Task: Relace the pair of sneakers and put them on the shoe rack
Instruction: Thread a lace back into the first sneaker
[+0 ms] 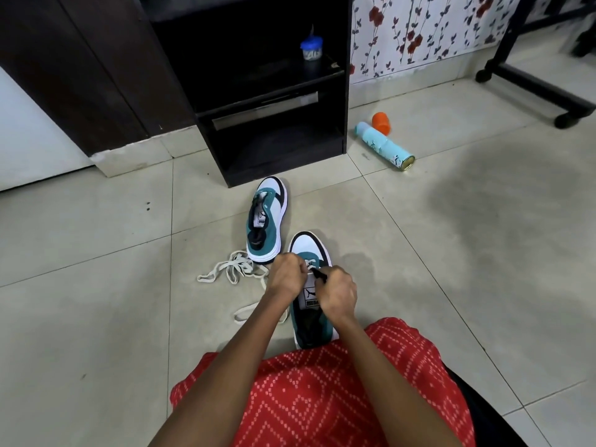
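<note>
Now pinching lace (310,268) with left hand (287,275) and right hand (337,291); sneaker (311,246) lengthwise toward 12 o'clock, jar (311,51) in shoe rack (274,150).

I log: far sneaker (274,214) and near sneaker (309,243) teal, white, black; laces (235,269) cream; garment (322,398) red, white diamond dots; rack (274,150) black.

Left hand (286,276) and right hand (337,293) pinch lace (310,269) over near sneaker (309,245).

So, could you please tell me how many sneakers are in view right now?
2. The far sneaker stands on the floor before the shoe rack; the near sneaker lies closer, with the left hand and right hand at its lace. None appears hidden.
</note>
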